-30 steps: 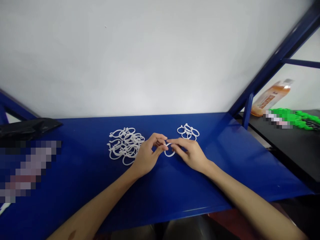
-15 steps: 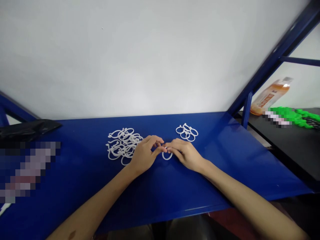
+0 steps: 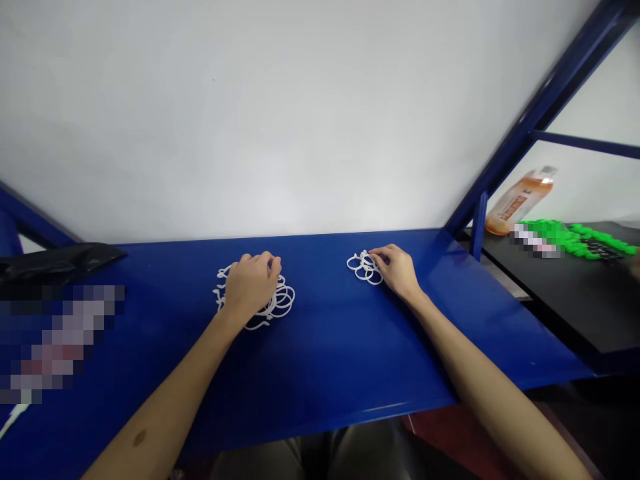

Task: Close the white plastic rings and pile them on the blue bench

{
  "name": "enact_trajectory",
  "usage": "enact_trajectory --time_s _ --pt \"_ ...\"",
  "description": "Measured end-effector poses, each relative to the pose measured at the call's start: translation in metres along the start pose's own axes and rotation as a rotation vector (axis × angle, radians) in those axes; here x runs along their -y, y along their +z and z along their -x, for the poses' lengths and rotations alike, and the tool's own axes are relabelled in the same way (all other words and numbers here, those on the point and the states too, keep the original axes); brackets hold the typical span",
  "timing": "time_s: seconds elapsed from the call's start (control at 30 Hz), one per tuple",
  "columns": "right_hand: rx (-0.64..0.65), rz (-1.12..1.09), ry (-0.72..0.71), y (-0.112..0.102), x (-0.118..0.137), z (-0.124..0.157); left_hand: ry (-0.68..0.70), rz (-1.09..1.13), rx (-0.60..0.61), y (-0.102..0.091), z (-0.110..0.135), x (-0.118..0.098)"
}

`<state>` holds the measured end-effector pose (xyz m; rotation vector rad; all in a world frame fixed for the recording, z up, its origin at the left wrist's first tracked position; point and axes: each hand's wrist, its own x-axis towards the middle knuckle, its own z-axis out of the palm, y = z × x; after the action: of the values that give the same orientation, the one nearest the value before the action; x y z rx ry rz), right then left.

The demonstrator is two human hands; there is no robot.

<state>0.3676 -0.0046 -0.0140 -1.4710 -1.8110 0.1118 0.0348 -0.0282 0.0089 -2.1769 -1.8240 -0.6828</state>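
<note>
Head view. Left hand (image 3: 251, 281) rests over a tangled pile of thin white plastic-looking rings (image 3: 275, 305), fingers bent and close together; fingertips hidden, so cannot tell whether they pinch anything. Risk: some rings show open, hooked ends, which could snag neighbours and drag several out at once. Right hand (image 3: 399, 272) is at a small cluster of overlapping white rings (image 3: 365, 268), thumb and index nearly meeting at its right edge; whether a ring is pinched is too small to tell. Risk: a brushing fingertip could shift the overlapping rings, as the surface looks slick.

Surroundings: glossy black plastic bag (image 3: 80, 257) at far left, on a smooth blue table (image 3: 320, 353); plain white wall (image 3: 300, 133) behind; slanting blue metal frame (image 3: 530, 113) at right; beyond it, a leaning clear bottle with orange contents (image 3: 520, 202) and bright green links (image 3: 545, 231) on a matte black side surface (image 3: 560, 293).
</note>
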Motion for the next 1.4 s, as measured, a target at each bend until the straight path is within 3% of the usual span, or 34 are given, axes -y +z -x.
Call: enact_trajectory --time_s 0.13,0.37,0.6,0.73,0.87,1.03,1.13,1.23,1.4 --pt "-0.029 0.038 0.001 0.000 0.001 -0.001 -0.003 0.075 0.068 0.001 -0.004 0.007" --pt "-0.076 0.055 -0.036 -0.004 0.010 0.000 0.220 0.322 0.207 -0.001 -0.003 0.016" --pt "-0.051 0.026 -0.114 -0.003 0.027 0.005 0.378 0.345 0.340 -0.015 0.000 0.015" --pt "0.058 -0.032 -0.180 0.002 0.043 0.015 0.425 0.329 0.296 -0.009 0.001 0.007" --pt "0.300 -0.217 -0.254 0.006 0.067 0.030 0.402 0.469 0.182 -0.009 0.005 -0.013" --pt "0.476 -0.438 -0.211 0.010 0.090 0.045 0.370 0.618 0.123 -0.013 0.017 -0.041" --pt "0.478 -0.503 -0.172 0.013 0.092 0.048 0.304 0.708 0.195 -0.016 0.022 -0.049" --pt "0.396 -0.520 -0.119 0.015 0.088 0.047 0.251 0.782 0.232 -0.018 0.024 -0.049" --pt "0.333 -0.540 -0.053 0.013 0.084 0.044 0.374 0.700 0.133 -0.014 0.024 -0.043"
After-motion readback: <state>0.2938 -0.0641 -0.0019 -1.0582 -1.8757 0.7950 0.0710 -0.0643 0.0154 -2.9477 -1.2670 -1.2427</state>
